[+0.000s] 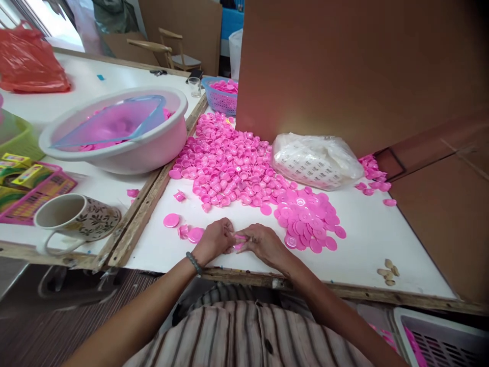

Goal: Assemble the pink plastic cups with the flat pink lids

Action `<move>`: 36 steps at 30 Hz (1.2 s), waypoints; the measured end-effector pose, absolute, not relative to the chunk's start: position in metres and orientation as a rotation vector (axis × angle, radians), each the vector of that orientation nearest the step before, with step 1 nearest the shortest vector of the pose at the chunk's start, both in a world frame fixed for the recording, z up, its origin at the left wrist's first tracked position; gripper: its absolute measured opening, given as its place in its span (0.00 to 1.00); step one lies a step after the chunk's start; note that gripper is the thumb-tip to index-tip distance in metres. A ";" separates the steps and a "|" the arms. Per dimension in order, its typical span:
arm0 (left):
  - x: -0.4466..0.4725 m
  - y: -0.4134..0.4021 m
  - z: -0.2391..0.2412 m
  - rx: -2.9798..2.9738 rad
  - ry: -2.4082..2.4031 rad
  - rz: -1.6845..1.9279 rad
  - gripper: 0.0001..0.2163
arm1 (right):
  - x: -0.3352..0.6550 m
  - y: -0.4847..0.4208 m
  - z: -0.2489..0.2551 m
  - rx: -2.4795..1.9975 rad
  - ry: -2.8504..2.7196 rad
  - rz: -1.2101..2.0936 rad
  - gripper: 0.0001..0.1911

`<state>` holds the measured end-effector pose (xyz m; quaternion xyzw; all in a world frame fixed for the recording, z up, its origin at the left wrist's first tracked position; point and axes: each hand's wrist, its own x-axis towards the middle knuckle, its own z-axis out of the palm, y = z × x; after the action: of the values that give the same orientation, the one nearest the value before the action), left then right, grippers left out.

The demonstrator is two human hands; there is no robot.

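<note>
Above the front edge of the white table, my left hand [214,241] and my right hand [267,245] meet with fingers closed on one small pink plastic toy piece [240,244]. Fingers cover most of it, so whether it is a cup, a saucer or both is unclear. Just left of my left hand lie a pink saucer [196,235] and a small pink cup [184,232]. Another saucer [171,220] rests farther left. A heap of pink toy cups [233,163] spreads beyond my hands. To the right of my right hand is a pile of pink saucers [309,219].
A clear plastic bag [317,160] sits behind the saucers, against a tall brown board [359,66]. At left stand a large white basin [153,153] and a patterned mug [95,219]. Nutshell-like bits [388,271] lie at right. A wooden strip [153,204] divides the tabletops.
</note>
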<state>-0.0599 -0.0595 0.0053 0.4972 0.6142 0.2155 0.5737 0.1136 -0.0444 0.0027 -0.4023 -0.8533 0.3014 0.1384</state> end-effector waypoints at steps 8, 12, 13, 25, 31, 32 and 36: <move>-0.069 -0.089 0.026 2.107 1.789 0.431 0.11 | 0.137 -0.032 -0.001 -1.607 -2.434 0.162 0.11; -0.074 -0.091 0.023 2.251 1.753 0.431 0.07 | 0.125 -0.034 0.002 -1.452 -2.474 0.225 0.10; -0.077 -0.091 0.021 2.255 1.798 0.444 0.06 | 0.121 -0.031 0.005 -1.453 -2.436 0.211 0.11; -0.047 -0.061 0.014 1.943 1.709 0.642 0.16 | 0.131 0.017 0.000 -1.441 -2.383 0.099 0.12; -0.026 -0.034 -0.008 1.844 1.620 0.645 0.16 | 0.135 -0.016 0.003 -1.252 -2.570 0.154 0.12; -0.025 -0.032 -0.011 1.832 1.613 0.659 0.16 | 0.135 -0.019 0.001 -1.247 -2.586 0.164 0.12; -0.022 -0.032 -0.018 1.794 1.596 0.697 0.15 | 0.132 -0.019 -0.006 -1.242 -2.669 0.186 0.13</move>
<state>-0.0219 -0.0318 -0.0178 0.6809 0.6057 0.2647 0.3154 0.1321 -0.0186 -0.0056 -0.4192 -0.9006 0.0628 0.0960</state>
